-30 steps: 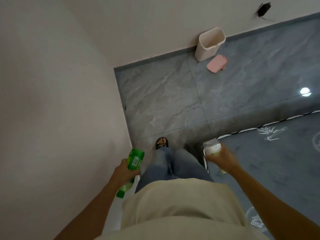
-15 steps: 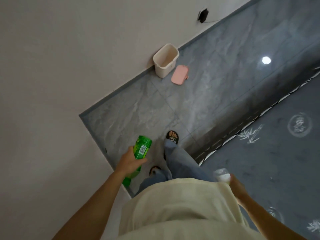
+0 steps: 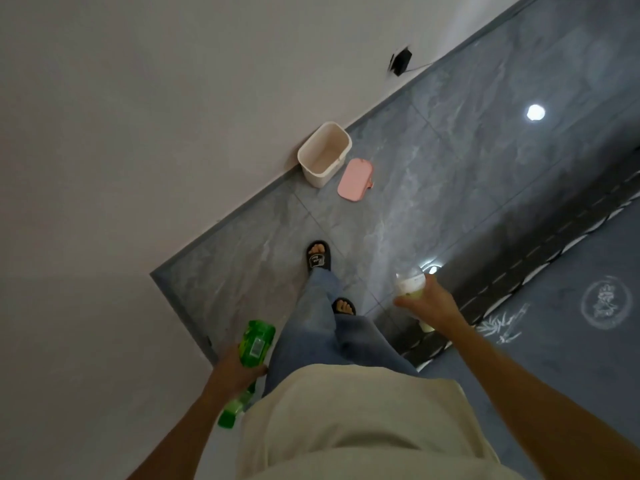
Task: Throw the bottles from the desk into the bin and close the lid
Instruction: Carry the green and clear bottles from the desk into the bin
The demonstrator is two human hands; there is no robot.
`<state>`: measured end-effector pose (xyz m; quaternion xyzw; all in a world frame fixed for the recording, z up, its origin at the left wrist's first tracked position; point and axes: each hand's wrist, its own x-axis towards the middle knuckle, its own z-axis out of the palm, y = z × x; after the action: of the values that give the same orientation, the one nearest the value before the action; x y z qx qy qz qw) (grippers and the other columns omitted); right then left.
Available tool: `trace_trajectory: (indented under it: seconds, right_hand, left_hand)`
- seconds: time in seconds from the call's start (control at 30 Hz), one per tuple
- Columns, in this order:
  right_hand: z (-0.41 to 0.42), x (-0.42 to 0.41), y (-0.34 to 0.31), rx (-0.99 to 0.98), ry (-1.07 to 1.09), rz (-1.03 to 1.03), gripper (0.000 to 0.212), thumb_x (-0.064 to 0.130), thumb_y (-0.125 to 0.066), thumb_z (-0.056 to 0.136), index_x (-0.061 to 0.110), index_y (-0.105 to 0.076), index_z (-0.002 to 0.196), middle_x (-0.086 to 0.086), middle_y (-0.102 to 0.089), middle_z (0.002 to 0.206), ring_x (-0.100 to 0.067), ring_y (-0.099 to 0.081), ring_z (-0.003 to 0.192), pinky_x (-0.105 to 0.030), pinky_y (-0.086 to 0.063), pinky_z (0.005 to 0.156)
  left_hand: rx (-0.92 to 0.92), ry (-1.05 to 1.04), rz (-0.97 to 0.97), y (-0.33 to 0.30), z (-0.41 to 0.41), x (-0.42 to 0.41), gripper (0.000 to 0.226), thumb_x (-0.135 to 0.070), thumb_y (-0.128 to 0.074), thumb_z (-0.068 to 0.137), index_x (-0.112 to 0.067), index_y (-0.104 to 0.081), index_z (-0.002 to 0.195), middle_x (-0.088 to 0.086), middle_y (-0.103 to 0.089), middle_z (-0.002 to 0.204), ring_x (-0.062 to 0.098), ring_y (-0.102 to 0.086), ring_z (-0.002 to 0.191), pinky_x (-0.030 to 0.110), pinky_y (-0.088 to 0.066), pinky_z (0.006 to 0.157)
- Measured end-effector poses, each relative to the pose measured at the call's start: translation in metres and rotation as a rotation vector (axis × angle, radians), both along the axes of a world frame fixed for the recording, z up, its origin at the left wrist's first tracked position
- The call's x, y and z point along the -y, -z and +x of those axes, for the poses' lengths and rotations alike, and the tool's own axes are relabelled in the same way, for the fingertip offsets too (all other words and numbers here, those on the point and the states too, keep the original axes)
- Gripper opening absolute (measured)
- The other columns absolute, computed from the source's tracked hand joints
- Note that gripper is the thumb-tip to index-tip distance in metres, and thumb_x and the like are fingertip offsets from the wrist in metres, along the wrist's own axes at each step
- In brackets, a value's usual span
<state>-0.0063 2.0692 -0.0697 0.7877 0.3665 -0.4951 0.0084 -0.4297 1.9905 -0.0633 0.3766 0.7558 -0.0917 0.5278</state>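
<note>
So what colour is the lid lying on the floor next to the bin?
Pink; the lid shows clearly in the head view.

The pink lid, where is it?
The pink lid lies flat on the grey floor, just right of the open bin by the wall.

The right grip hides most of the pale bottle.

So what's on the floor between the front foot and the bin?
Nothing: in the head view only bare grey floor lies between the foot and the bin. The pink lid lies beside the bin.
</note>
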Motion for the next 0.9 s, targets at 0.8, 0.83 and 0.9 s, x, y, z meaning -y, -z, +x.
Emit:
trace_trajectory:
  seconds: [0.8, 0.83, 0.9]
  right_hand:
    - [0.054, -0.225, 0.016, 0.040, 0.037, -0.194, 0.083, 0.039, -0.088, 0.070, 0.014, -0.045, 0.136, -0.012, -0.063, 0.122, -0.028, -0.064, 0.105, -0.045, -0.054, 0.092]
    - [0.057, -0.237, 0.020, 0.031, 0.037, -0.190, 0.083, 0.039, -0.088, 0.070, 0.015, -0.045, 0.136, -0.011, -0.063, 0.121, -0.024, -0.063, 0.103, -0.043, -0.054, 0.091]
    - [0.057, -0.263, 0.028, 0.009, 0.010, -0.174, 0.085, 0.044, -0.087, 0.069, 0.018, -0.044, 0.137, -0.005, -0.061, 0.119, -0.018, -0.060, 0.100, -0.036, -0.051, 0.086]
  left_hand:
    - [0.125, 0.093, 0.142, 0.032, 0.090, -0.392, 0.065, -0.042, -0.082, 0.069, -0.026, -0.044, 0.120, -0.003, -0.062, 0.101, 0.015, -0.064, 0.086, 0.037, -0.056, 0.076]
    - [0.122, 0.079, 0.139, 0.037, 0.095, -0.397, 0.064, -0.042, -0.083, 0.070, -0.026, -0.045, 0.119, -0.005, -0.063, 0.100, 0.014, -0.064, 0.086, 0.036, -0.055, 0.074]
    - [0.121, 0.053, 0.131, 0.045, 0.099, -0.401, 0.061, -0.041, -0.084, 0.070, -0.029, -0.045, 0.116, -0.008, -0.062, 0.097, 0.012, -0.064, 0.084, 0.034, -0.054, 0.071]
